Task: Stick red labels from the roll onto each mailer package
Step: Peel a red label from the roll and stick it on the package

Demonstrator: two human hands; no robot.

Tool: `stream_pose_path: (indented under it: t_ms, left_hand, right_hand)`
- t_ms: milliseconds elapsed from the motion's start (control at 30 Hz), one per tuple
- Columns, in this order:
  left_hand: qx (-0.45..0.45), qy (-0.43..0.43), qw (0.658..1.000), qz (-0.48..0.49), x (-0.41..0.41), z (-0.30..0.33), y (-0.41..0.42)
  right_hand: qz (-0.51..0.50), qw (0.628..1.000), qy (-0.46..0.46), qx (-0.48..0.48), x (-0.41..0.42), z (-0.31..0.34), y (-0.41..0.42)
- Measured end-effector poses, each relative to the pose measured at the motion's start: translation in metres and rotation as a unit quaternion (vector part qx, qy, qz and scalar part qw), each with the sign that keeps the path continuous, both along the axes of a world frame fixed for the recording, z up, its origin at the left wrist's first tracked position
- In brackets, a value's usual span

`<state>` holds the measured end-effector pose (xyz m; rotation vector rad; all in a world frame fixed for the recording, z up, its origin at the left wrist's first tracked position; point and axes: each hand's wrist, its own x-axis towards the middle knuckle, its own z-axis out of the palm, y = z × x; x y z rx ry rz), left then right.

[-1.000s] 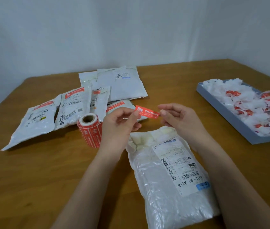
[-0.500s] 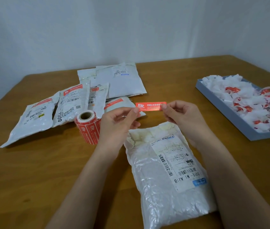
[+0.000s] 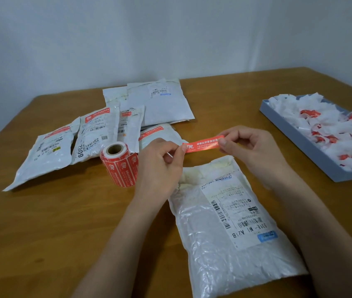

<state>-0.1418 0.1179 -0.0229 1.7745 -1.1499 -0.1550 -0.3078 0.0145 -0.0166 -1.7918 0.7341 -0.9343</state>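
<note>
A red label [image 3: 203, 144] is stretched level between my hands, above the table. My left hand [image 3: 160, 166] pinches its left end and my right hand [image 3: 248, 147] pinches its right end. Just below lies a white mailer package [image 3: 231, 237] with a printed shipping slip and no red label showing on it. The roll of red labels [image 3: 120, 165] lies on its side to the left of my left hand. Behind it lie several white mailers [image 3: 97, 134], some with a red label stuck near the top edge.
A blue-grey tray [image 3: 295, 143] at the right holds a heap of crumpled white backing scraps with red bits. The wooden table [image 3: 52, 233] reaches a white wall at the back. Two larger mailers [image 3: 160, 104] lie at the far middle.
The label hung tilted from my left hand alone. My right hand has taken its free end and the label is now held flat between both hands, slightly higher.
</note>
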Motion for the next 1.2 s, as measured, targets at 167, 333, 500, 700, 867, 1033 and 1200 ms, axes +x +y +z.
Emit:
stream_pose_path:
  t_ms: [167, 333, 500, 700, 867, 1033, 1200]
  left_hand:
    - [-0.002, -0.028, 1.0, 0.002, 0.001, -0.001, -0.001]
    - [0.01, 0.036, 0.999, -0.026, -0.006, 0.006, 0.004]
    - [0.111, 0.13, 0.984, -0.059, -0.008, 0.01, 0.007]
    - [0.215, 0.122, 0.967, -0.06, -0.005, 0.001, 0.004]
    - [0.275, 0.088, 0.955, -0.066, -0.004, -0.003, 0.002]
    - [0.293, 0.073, 0.952, -0.056, -0.005, -0.004, 0.001]
    - [0.31, 0.042, 0.948, -0.054, -0.006, -0.006, -0.001]
  right_hand:
    - [0.02, 0.996, -0.061, 0.066, 0.001, -0.009, 0.0]
    - [-0.002, 0.996, -0.054, 0.069, -0.001, -0.008, 0.001]
    - [-0.044, 0.998, 0.002, 0.053, -0.001, -0.011, 0.003]
    - [-0.07, 0.982, 0.174, 0.005, 0.0, -0.014, 0.006]
    - [-0.058, 0.952, 0.291, -0.08, 0.004, -0.021, 0.007]
    - [-0.063, 0.949, 0.298, -0.08, 0.005, -0.023, 0.006]
    - [-0.056, 0.941, 0.318, -0.102, 0.007, -0.023, 0.009]
